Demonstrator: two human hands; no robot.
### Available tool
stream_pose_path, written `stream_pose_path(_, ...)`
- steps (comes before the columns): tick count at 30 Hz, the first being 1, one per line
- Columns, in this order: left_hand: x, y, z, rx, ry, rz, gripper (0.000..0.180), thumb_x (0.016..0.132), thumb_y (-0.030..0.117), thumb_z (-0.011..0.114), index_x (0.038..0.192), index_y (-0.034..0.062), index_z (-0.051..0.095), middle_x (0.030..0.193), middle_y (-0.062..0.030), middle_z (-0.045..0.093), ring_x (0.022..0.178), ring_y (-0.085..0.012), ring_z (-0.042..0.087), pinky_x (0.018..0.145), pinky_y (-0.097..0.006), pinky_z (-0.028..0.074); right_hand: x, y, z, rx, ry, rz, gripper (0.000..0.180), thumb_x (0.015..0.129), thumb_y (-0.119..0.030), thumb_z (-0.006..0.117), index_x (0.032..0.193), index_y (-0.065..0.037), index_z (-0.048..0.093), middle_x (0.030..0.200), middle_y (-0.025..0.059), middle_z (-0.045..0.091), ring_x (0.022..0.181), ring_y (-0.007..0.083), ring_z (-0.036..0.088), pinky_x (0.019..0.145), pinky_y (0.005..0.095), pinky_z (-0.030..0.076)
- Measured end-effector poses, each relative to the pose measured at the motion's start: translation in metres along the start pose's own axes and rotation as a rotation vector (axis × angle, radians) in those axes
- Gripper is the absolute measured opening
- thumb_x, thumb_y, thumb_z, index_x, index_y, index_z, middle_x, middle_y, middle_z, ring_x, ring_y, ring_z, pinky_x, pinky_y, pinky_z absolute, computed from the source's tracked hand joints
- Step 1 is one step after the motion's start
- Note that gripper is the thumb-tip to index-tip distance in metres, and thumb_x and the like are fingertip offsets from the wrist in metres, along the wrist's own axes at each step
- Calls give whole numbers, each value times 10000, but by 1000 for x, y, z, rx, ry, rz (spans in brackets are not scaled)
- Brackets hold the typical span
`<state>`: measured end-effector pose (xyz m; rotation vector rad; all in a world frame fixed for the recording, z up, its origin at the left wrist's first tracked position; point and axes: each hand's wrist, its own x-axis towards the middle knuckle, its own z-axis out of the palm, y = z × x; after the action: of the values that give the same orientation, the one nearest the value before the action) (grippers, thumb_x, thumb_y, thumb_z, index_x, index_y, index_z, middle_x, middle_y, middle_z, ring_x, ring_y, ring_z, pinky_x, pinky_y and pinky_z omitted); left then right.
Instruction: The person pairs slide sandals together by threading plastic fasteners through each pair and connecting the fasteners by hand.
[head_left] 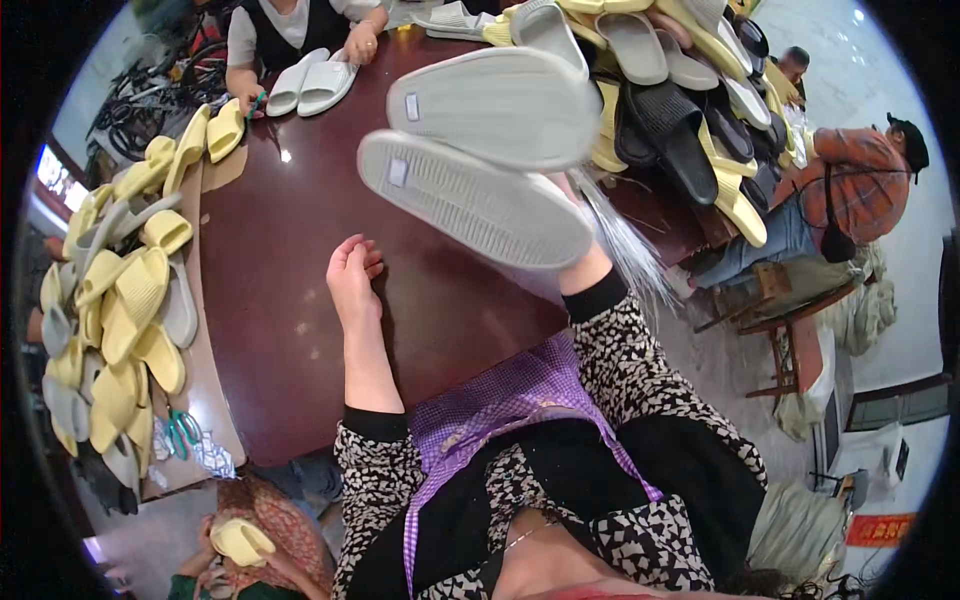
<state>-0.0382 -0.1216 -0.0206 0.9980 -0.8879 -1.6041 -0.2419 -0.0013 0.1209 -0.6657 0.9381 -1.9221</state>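
Observation:
A pair of light grey slide slippers is raised above the table with their soles toward me, the upper slipper [490, 110] overlapping the lower slipper [475, 200]. Each sole carries a small pale label near its left end. My right hand [588, 270] grips the pair from behind at the right; the soles hide most of its fingers. Over the dark red table [290, 340], my left hand [354, 272] is held empty, its fingers loosely bent and apart. Beside my right wrist hangs a bundle of thin clear plastic strips or bags [630, 235].
Yellow and grey slippers [130, 300] heap along the left, near teal-handled scissors [183, 432]. Another pile, with black slippers [668, 130], fills the far right. Across the table a co-worker [300, 40] handles a grey pair [312, 82]. Other people sit at lower left and right.

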Motion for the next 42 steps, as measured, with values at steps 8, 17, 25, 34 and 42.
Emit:
stream_pose_path(8,-8,-1,11,-21,11,2,204,900,98,540,1072,-10,555,920,-62,608,760,-126,576,651,-249,460,9,74,-75,271,-31,169,418,947,-284,487,1296,-55,464,1183,65,579,1024,179,591,859,298,513)
stream_pose_path(17,-16,4,27,342,300,611,121,881,31,532,995,-4,555,899,-38,554,755,-104,509,687,-242,439,32,89,-66,263,-12,426,417,952,-283,478,1301,-56,457,1192,66,574,1025,177,592,852,295,518)
stream_pose_path(25,-21,6,24,505,298,766,158,830,4,578,987,20,569,1017,-61,497,872,-149,494,754,-271,435,25,95,-73,230,40,538,417,956,-282,470,1306,-57,452,1200,67,571,1026,175,592,845,293,521)
stream_pose_path(34,-26,4,31,886,247,888,179,784,41,629,959,53,594,997,-73,512,915,-230,464,795,-332,407,20,100,-81,162,111,605,416,960,-281,460,1312,-58,445,1210,69,566,1028,173,593,838,290,526)
stream_pose_path(42,-21,-5,29,839,211,849,177,773,49,631,944,44,588,929,-72,529,874,-230,473,789,-340,395,3,95,-99,78,163,638,416,964,-280,452,1317,-60,440,1218,70,563,1029,171,594,832,287,530)
